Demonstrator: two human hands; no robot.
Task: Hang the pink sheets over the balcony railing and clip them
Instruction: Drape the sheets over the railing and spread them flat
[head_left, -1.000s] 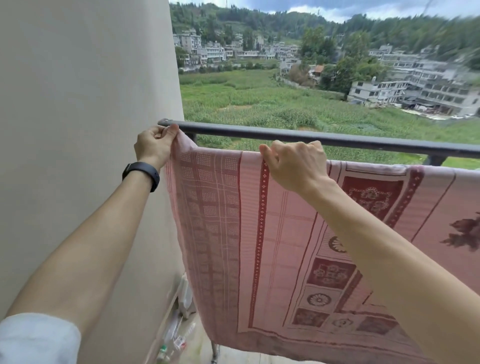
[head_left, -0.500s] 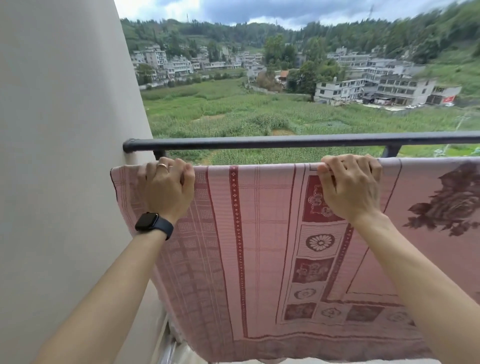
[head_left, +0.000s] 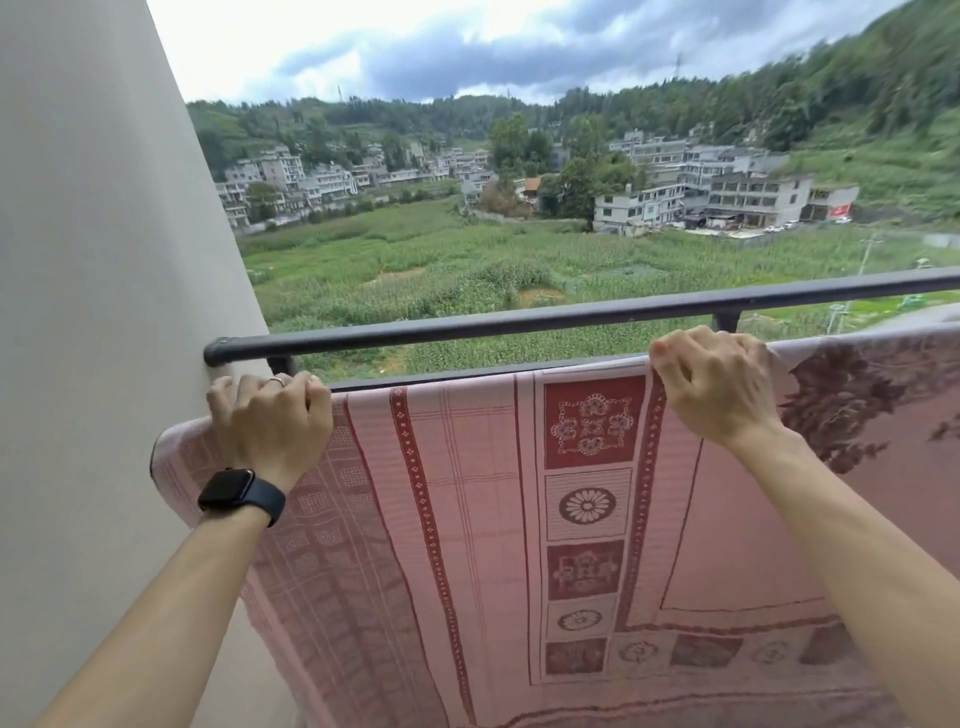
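Note:
A pink sheet (head_left: 467, 519) with dark red borders and flower squares hangs down on my side of the balcony, its top edge lying along a lower rail just under the dark round top railing (head_left: 519, 322). My left hand (head_left: 270, 421), with a black watch on the wrist, clutches the sheet's top edge near its left corner, close to the wall. My right hand (head_left: 717, 389) grips the top edge further right. The sheet's far side is hidden. No clip is in view.
A plain beige wall (head_left: 104, 312) closes off the left side, where the railing ends. A railing post (head_left: 724, 319) stands just behind my right hand. Beyond the railing lie green fields, white buildings and wooded hills far below.
Both hands have brought the sheet's top edge from near the top railing onto the lower rail. My left hand has shifted from the corner to gripping over the edge. The view has tilted up.

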